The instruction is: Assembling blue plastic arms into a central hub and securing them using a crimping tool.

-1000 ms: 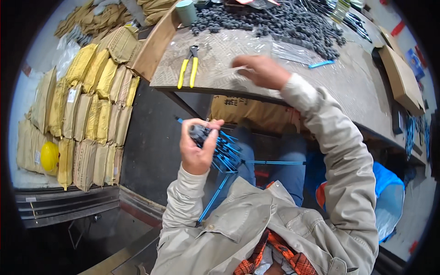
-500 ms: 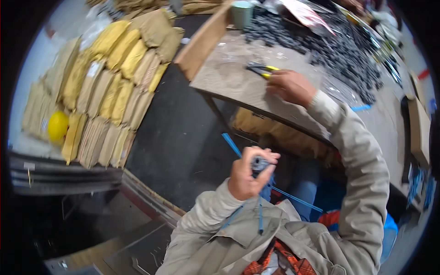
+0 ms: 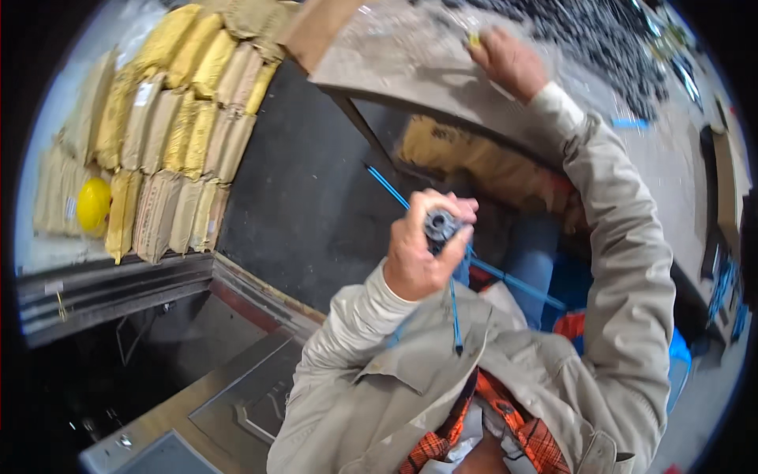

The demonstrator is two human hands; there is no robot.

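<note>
Stacked yellow and tan sacks [image 3: 170, 118] fill the upper left of the frame, beside a dark floor and a grey worktable [image 3: 410, 63] at upper centre. Left hand [image 3: 426, 249], mid-frame, is clenched around a small dark round metal part [image 3: 440, 225] with thin blue rods [image 3: 454, 316] trailing below it. Right hand [image 3: 512, 59], upper centre on the table, covers a yellow-handled tool [image 3: 474, 38]; whether it has closed on the handle cannot be told. Risk, as judged: the part sits above open floor, so a loosened grip would drop it; the long reach across the body could snag the rods.
</note>
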